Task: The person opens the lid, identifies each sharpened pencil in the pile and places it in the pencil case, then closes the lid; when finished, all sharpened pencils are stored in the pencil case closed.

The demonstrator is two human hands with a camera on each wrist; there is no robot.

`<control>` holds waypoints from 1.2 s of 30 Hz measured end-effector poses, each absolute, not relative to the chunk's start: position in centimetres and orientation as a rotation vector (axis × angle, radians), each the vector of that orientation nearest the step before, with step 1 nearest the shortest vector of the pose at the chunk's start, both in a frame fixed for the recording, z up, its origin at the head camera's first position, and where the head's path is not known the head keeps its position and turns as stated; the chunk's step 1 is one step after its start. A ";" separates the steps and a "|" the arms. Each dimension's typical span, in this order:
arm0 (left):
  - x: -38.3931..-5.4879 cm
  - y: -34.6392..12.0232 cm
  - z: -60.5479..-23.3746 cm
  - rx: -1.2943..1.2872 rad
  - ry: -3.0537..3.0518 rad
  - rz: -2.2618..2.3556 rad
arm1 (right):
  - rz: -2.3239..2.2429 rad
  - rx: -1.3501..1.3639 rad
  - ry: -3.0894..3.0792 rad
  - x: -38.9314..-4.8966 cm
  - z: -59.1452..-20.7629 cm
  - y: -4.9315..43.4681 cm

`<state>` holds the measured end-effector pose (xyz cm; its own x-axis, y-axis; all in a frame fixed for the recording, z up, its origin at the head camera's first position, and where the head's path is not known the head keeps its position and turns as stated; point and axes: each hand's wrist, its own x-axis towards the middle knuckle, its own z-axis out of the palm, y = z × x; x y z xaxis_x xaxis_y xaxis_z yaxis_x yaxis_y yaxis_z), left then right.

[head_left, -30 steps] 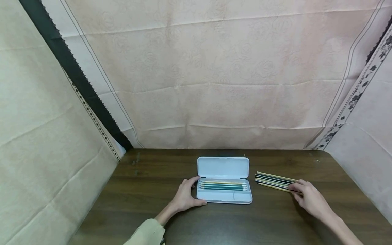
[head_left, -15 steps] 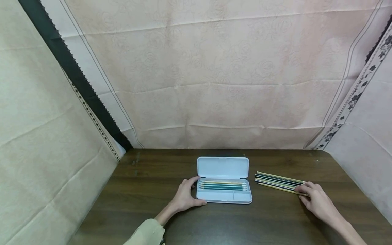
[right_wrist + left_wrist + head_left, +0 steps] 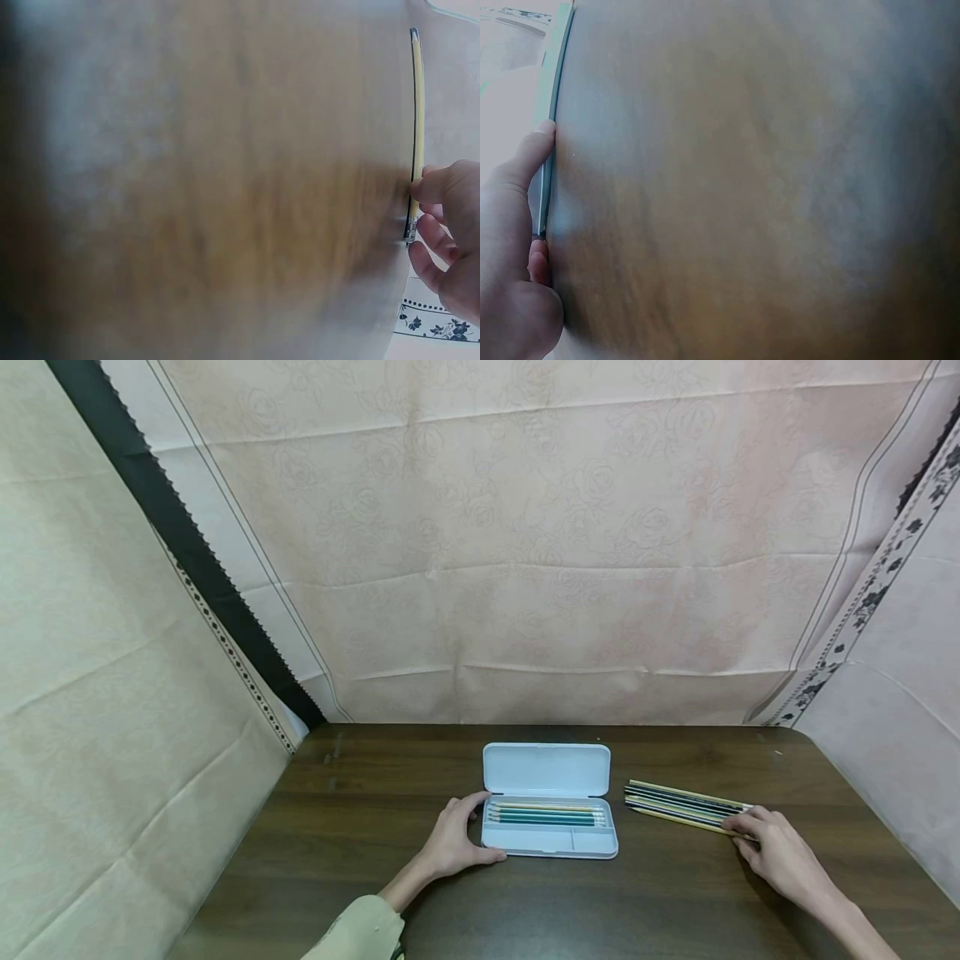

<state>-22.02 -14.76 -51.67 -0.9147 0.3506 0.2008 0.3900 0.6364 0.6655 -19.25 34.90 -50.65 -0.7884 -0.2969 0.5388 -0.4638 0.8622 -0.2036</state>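
Note:
A light blue pencil case [image 3: 534, 840] lies with its lid up, and several yellow and green pencils [image 3: 546, 815] rest in its rear compartment. My left hand [image 3: 453, 840] holds the case by its left end, thumb at the front corner and fingers at the hinge side. To the right of the case, several yellow and dark striped pencils [image 3: 675, 806] lie side by side on the table. My right hand [image 3: 777, 856] is at their right end. In the right wrist view, its thumb and fingers pinch a yellow pencil [image 3: 419, 97] near the eraser end.
Everything stands on a dark brown wooden table [image 3: 420, 768]. Pale patterned cloth [image 3: 525, 568] hangs behind it, with further cloth on the left and right sides. The raised lid [image 3: 546, 769] stands at the back of the case.
Over the first half second, my right hand slid right along the pencils to their eraser ends; since then it has stayed there. My left hand and the case have not moved.

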 end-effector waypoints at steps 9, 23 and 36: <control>-22.1 -14.8 -51.7 -0.640 -2.794 -1.155 | 0.421 0.572 -2.526 -19.4 -50.5 34.9; -22.1 -14.7 -51.8 -0.650 -2.778 -1.146 | 0.381 0.643 -2.465 -19.7 -50.6 35.2; -22.0 -14.7 -51.7 -0.640 -2.791 -1.157 | 0.414 0.677 -2.434 -19.5 -50.4 35.2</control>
